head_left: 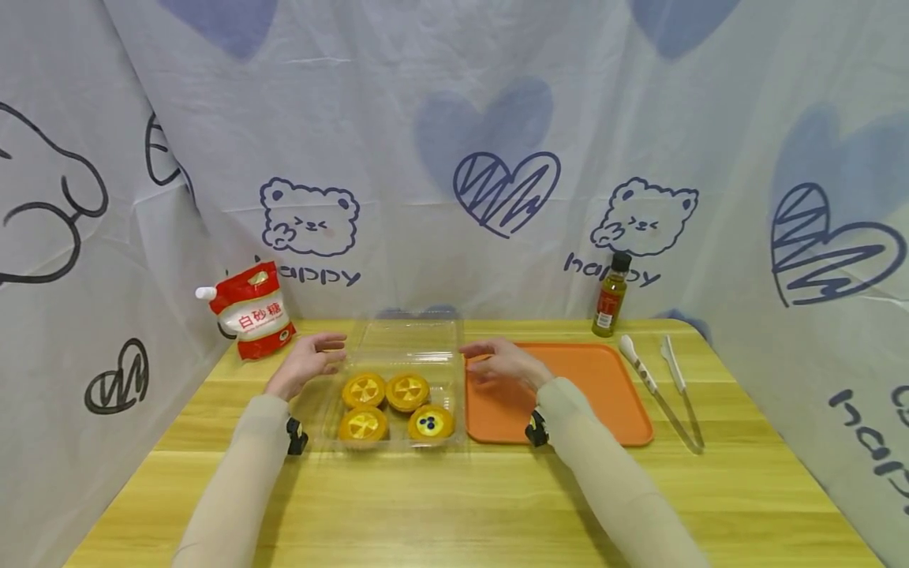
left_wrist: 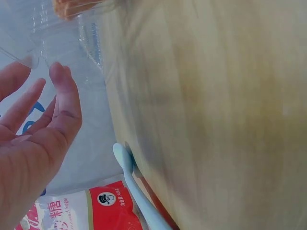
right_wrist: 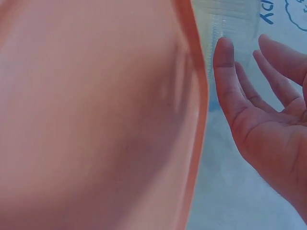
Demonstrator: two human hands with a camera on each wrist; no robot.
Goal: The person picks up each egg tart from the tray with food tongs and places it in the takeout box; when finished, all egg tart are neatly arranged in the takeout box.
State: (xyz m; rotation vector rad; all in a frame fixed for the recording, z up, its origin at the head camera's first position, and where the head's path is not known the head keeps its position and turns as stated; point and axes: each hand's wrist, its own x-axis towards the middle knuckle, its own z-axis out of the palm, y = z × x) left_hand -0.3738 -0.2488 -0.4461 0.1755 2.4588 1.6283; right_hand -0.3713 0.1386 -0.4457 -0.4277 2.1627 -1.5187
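A clear plastic clamshell box (head_left: 454, 402) stands on the table with its lid (head_left: 408, 339) raised at the back. Three tarts with yellow wedge topping, such as this tart (head_left: 364, 391), sit inside beside a tart with dark berries (head_left: 430, 424). My left hand (head_left: 308, 364) is at the lid's left side, fingers spread and slightly bent; in the left wrist view its fingertips (left_wrist: 57, 72) are close to the clear plastic, contact unclear. On the opposite side my right hand (head_left: 506, 361) hovers over the tray's back left corner, fingers loosely bent, near the lid's right edge. Neither hand grips anything.
An orange tray (head_left: 561, 394) lies right of the box, with metal tongs (head_left: 667, 394) beyond it. An oil bottle (head_left: 611, 300) stands behind. At back left is a red and white sugar bag (head_left: 256, 312). A pale blue utensil (left_wrist: 139, 191) shows near the bag.
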